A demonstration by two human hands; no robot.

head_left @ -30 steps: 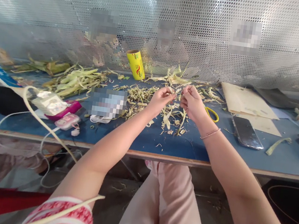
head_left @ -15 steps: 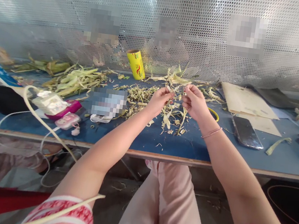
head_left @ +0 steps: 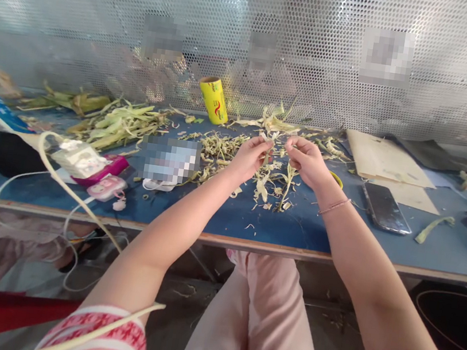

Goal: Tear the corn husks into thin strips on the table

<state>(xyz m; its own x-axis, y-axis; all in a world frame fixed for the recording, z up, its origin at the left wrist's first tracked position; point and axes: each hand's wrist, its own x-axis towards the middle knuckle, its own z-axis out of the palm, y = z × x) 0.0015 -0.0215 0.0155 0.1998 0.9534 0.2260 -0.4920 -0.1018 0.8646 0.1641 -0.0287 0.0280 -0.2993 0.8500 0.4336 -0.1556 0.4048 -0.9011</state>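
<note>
Over the middle of the blue table, my left hand (head_left: 253, 156) is closed, thumb and fingers pinching a pale strip of plant (head_left: 270, 138). Just to its right, my right hand (head_left: 306, 161) has its thumb and fingertips pressed together, and whatever lies between them is too small to make out. A small gap separates the two hands. Beneath and around them lie pale, dry plant shreds (head_left: 262, 187) and a thin stalk (head_left: 287, 188). More curled shreds (head_left: 219, 147) form a heap beside my left hand.
A yellow tube (head_left: 214, 101) leans at the perforated metal wall (head_left: 320, 54). Longer strips (head_left: 123, 122) are piled left, near charging devices and a pale cable (head_left: 77, 199). To the right lie a phone (head_left: 386, 208), brown card (head_left: 386, 157) and a yellow ring (head_left: 336, 179).
My right hand has drawn slightly away from my left, widening the gap between them. My left hand stays nearly in place, still pinching the pale strip.
</note>
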